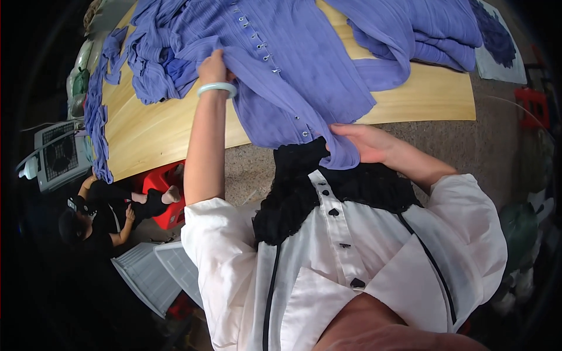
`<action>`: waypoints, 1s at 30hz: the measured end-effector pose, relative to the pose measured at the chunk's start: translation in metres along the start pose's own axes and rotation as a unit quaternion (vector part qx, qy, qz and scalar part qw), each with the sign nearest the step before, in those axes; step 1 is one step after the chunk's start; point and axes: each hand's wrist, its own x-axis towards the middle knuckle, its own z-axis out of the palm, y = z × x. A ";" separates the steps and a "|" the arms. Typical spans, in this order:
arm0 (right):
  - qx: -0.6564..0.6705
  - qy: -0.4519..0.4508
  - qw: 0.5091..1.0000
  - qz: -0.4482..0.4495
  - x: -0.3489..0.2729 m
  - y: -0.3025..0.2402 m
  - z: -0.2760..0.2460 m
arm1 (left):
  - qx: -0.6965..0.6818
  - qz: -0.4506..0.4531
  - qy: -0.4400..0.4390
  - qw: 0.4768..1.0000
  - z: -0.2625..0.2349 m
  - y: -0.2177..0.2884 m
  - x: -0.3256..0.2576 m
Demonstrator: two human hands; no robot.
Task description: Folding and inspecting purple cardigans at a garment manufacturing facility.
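Observation:
A violet-blue garment [304, 64] of thin, finely creased fabric lies across the wooden table, its near end hanging over the edge toward me. Small metal rings run in a line down its middle, partly covered by a folded-over strip of cloth. My left hand [214, 69], with a pale bangle at the wrist, pinches that strip at its far left end; some of its fingers are hidden by the cloth. By the table's near edge, my right hand [364, 142] grips the strip's near end between thumb and fingers, the fingers partly out of sight beneath it.
More violet-blue cloth [415, 32] is heaped on the wooden table [433, 96] at the far right, and a crumpled pile [155, 64] lies left. At lower left, another person [99, 216] sits near a red stool [167, 196], a fan unit [58, 153] and white crates [146, 278].

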 end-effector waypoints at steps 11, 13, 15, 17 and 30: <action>0.033 -0.035 0.997 0.066 0.008 0.007 -0.006 | -0.024 0.121 -0.200 0.972 0.062 0.001 -0.031; 0.023 -0.005 0.996 0.082 0.001 0.005 0.001 | 0.068 0.175 -0.136 0.973 0.054 -0.032 -0.042; -0.011 -0.036 0.996 0.079 -0.002 0.004 -0.013 | 0.159 0.219 -0.110 0.956 0.048 -0.060 -0.052; -0.117 0.028 0.991 0.059 -0.007 0.002 -0.002 | 0.207 0.192 -0.139 0.949 0.050 -0.071 -0.064; -0.107 -0.060 0.992 0.017 -0.017 -0.013 0.015 | -0.047 0.091 -0.123 0.987 0.058 -0.027 -0.084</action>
